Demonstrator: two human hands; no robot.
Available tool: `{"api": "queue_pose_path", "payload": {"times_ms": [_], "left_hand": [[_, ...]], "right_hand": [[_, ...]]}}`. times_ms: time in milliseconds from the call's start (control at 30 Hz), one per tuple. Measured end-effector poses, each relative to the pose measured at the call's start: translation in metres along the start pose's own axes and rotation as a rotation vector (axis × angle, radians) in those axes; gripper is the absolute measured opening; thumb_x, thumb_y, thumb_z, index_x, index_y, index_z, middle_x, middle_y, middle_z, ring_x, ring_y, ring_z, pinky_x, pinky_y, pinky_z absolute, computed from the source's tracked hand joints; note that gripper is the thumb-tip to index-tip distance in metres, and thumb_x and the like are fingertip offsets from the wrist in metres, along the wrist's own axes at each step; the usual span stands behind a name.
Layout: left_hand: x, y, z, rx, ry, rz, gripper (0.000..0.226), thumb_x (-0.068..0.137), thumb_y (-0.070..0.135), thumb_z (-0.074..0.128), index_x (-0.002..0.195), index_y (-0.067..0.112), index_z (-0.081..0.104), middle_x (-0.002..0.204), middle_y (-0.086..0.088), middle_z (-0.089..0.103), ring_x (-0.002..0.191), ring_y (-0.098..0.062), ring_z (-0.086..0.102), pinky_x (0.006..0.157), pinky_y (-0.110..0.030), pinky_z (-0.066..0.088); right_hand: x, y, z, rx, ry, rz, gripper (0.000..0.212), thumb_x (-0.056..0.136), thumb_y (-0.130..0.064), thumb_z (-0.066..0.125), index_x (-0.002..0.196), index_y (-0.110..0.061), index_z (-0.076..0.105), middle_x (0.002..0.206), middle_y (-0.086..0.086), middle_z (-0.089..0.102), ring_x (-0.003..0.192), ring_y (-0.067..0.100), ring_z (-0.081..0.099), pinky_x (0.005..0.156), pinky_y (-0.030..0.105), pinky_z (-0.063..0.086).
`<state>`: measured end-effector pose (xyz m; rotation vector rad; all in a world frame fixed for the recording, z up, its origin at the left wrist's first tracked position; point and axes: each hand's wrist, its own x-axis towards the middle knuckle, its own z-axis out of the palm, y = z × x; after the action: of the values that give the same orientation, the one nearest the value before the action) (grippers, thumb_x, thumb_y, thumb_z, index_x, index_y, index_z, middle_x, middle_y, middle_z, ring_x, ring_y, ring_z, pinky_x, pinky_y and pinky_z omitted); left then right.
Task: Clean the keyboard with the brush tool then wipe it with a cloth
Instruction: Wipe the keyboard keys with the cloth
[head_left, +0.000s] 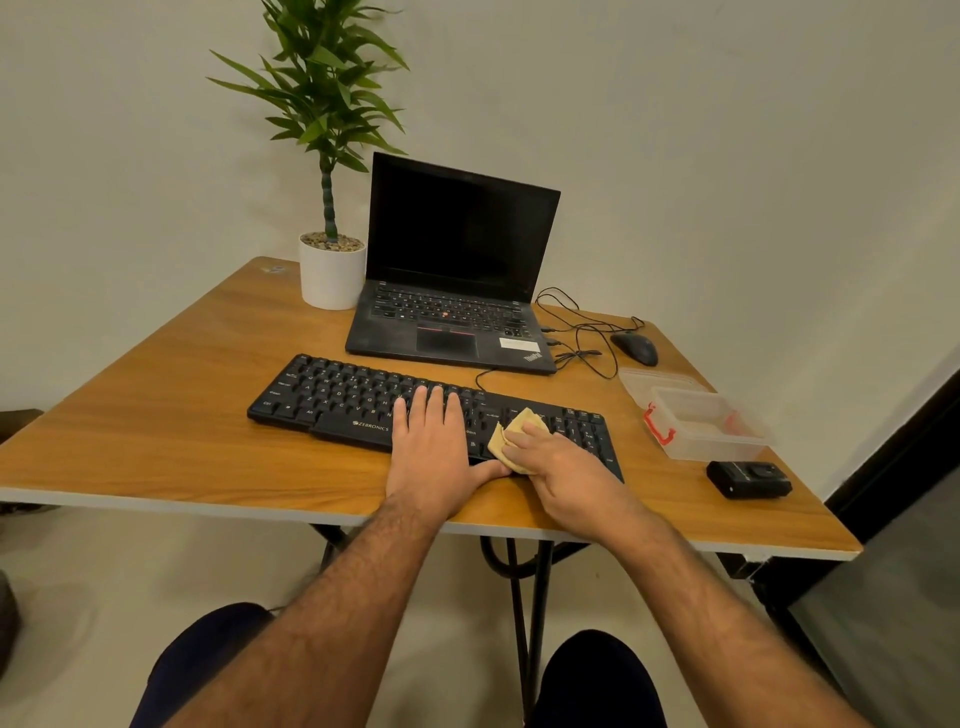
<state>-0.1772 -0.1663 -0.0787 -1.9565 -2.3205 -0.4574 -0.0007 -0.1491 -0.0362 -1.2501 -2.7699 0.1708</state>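
A black keyboard (332, 397) lies across the wooden table (156, 441) in front of me. My left hand (431, 447) rests flat on its middle keys with straight fingers, the thumb stretched along the front edge. My right hand (561, 467) presses a folded beige cloth (511, 434) onto the keys right of the middle, fingers bent over the cloth. No brush tool is visible.
An open black laptop (457, 291) stands behind the keyboard, with a potted plant (332, 270) to its left. A mouse (635, 348) and cables lie at the right rear. A clear plastic box (701, 423) with red clips and a small black device (748, 479) sit right of the keyboard.
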Motion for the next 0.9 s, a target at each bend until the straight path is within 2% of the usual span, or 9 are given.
{"api": "queue_pose_path", "payload": {"times_ms": [167, 300, 400, 500, 633, 700, 767, 833, 900], "left_hand": [[0.000, 0.000, -0.001, 0.002, -0.001, -0.001, 0.111, 0.081, 0.084, 0.040, 0.158, 0.011, 0.009, 0.166, -0.009, 0.009, 0.154, -0.028, 0.001, 0.124, -0.051, 0.001], [-0.001, 0.000, -0.001, 0.005, 0.009, 0.004, 0.106, 0.085, 0.079, 0.045, 0.158, 0.011, 0.009, 0.166, -0.010, 0.010, 0.154, -0.028, 0.002, 0.124, -0.052, 0.003], [0.000, 0.000, -0.002, 0.000, -0.001, -0.005, 0.110, 0.081, 0.083, 0.042, 0.158, 0.011, 0.009, 0.166, -0.009, 0.009, 0.154, -0.028, 0.001, 0.124, -0.051, 0.001], [0.000, 0.000, -0.003, -0.010, -0.010, -0.006, 0.116, 0.077, 0.088, 0.039, 0.158, 0.011, 0.009, 0.166, -0.009, 0.009, 0.154, -0.027, 0.001, 0.124, -0.050, -0.001], [-0.001, 0.000, -0.003, -0.011, -0.007, 0.003, 0.116, 0.077, 0.089, 0.038, 0.158, 0.011, 0.010, 0.166, -0.009, 0.010, 0.154, -0.027, 0.001, 0.124, -0.051, 0.000], [-0.001, 0.000, -0.003, -0.010, -0.010, 0.004, 0.116, 0.077, 0.089, 0.037, 0.158, 0.011, 0.009, 0.166, -0.010, 0.010, 0.154, -0.028, 0.000, 0.124, -0.051, 0.000], [-0.002, 0.000, -0.002, -0.012, -0.002, 0.003, 0.115, 0.077, 0.088, 0.037, 0.158, 0.010, 0.010, 0.166, -0.010, 0.011, 0.154, -0.028, 0.001, 0.124, -0.051, 0.000], [-0.002, 0.000, -0.002, -0.010, 0.004, 0.002, 0.115, 0.078, 0.088, 0.038, 0.158, 0.010, 0.011, 0.166, -0.010, 0.011, 0.154, -0.028, 0.002, 0.124, -0.051, 0.001], [-0.001, 0.000, -0.001, -0.004, 0.006, 0.001, 0.114, 0.078, 0.088, 0.038, 0.158, 0.011, 0.011, 0.166, -0.010, 0.011, 0.154, -0.027, 0.002, 0.124, -0.051, 0.001]], "right_hand": [[-0.011, 0.001, 0.000, -0.019, 0.005, -0.041, 0.056, 0.098, -0.002, 0.038, 0.149, -0.024, 0.039, 0.158, -0.012, 0.029, 0.149, 0.005, 0.011, 0.117, 0.021, -0.002], [-0.018, 0.005, -0.002, 0.014, -0.001, -0.053, 0.056, 0.096, 0.001, 0.039, 0.145, -0.025, 0.046, 0.156, -0.014, 0.033, 0.147, 0.002, 0.015, 0.115, 0.017, -0.001], [-0.023, 0.011, -0.011, 0.048, -0.020, 0.002, 0.048, 0.098, -0.004, 0.042, 0.137, -0.028, 0.055, 0.150, -0.015, 0.042, 0.143, 0.001, 0.027, 0.113, 0.014, 0.008], [-0.020, 0.018, -0.028, 0.154, 0.020, 0.137, 0.038, 0.098, -0.008, 0.045, 0.123, -0.025, 0.068, 0.139, -0.007, 0.056, 0.132, 0.008, 0.045, 0.108, 0.018, 0.027], [-0.005, 0.023, -0.039, 0.232, 0.329, 0.342, 0.035, 0.099, -0.009, 0.044, 0.120, -0.021, 0.069, 0.133, 0.003, 0.061, 0.121, 0.014, 0.051, 0.104, 0.032, 0.041], [0.002, 0.017, -0.033, 0.284, 0.360, 0.363, 0.039, 0.100, -0.009, 0.042, 0.131, -0.021, 0.062, 0.137, 0.003, 0.058, 0.124, 0.015, 0.050, 0.104, 0.028, 0.037], [0.008, 0.006, -0.018, 0.285, 0.254, 0.323, 0.044, 0.100, -0.008, 0.039, 0.139, -0.022, 0.054, 0.144, 0.004, 0.053, 0.130, 0.018, 0.047, 0.108, 0.029, 0.032], [0.010, -0.007, -0.001, 0.191, 0.152, 0.271, 0.045, 0.101, -0.010, 0.037, 0.143, -0.020, 0.049, 0.150, 0.005, 0.045, 0.137, 0.021, 0.039, 0.116, 0.035, 0.023], [0.008, -0.012, 0.010, 0.091, 0.150, 0.242, 0.043, 0.103, -0.014, 0.036, 0.145, -0.018, 0.045, 0.155, 0.004, 0.038, 0.142, 0.020, 0.032, 0.120, 0.037, 0.015]]}}
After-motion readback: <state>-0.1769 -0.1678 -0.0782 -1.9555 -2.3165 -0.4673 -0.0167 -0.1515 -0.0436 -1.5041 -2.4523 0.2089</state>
